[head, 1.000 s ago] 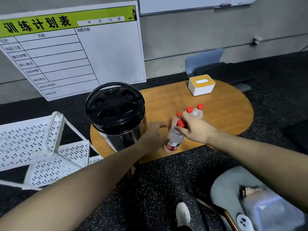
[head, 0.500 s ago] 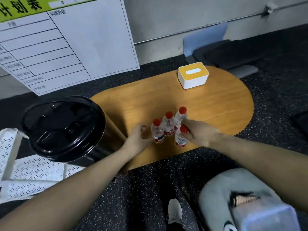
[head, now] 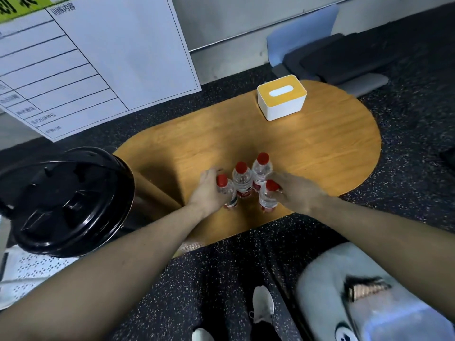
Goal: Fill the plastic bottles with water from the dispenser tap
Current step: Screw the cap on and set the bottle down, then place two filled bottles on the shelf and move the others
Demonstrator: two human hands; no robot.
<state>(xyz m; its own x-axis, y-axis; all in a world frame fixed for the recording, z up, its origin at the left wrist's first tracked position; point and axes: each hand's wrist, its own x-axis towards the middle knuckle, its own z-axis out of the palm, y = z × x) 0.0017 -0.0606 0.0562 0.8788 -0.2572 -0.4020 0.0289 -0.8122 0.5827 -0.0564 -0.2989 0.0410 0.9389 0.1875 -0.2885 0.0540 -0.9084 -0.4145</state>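
Several small clear plastic bottles with red caps stand in a tight group near the front edge of the oval wooden table [head: 307,153]. My left hand [head: 208,193] is wrapped around the leftmost bottle [head: 225,187]. My right hand [head: 295,193] grips the front right bottle [head: 268,196]. Two more bottles [head: 242,177] [head: 261,167] stand upright just behind, untouched. The water dispenser [head: 69,203], a steel drum with a black lid, sits at the table's left end; its tap is hidden.
A white and yellow tissue box [head: 282,97] stands at the table's far side. A large whiteboard chart [head: 98,57] leans on the wall. A white perforated rack [head: 27,271] is at the far left. A blue chair [head: 302,33] stands behind the table, a grey cushion [head: 344,291] at lower right.
The view has closed in and tilted down over the table. My left hand moved from beside the dispenser onto the leftmost bottle. The tilted bottle in my right hand now stands upright.
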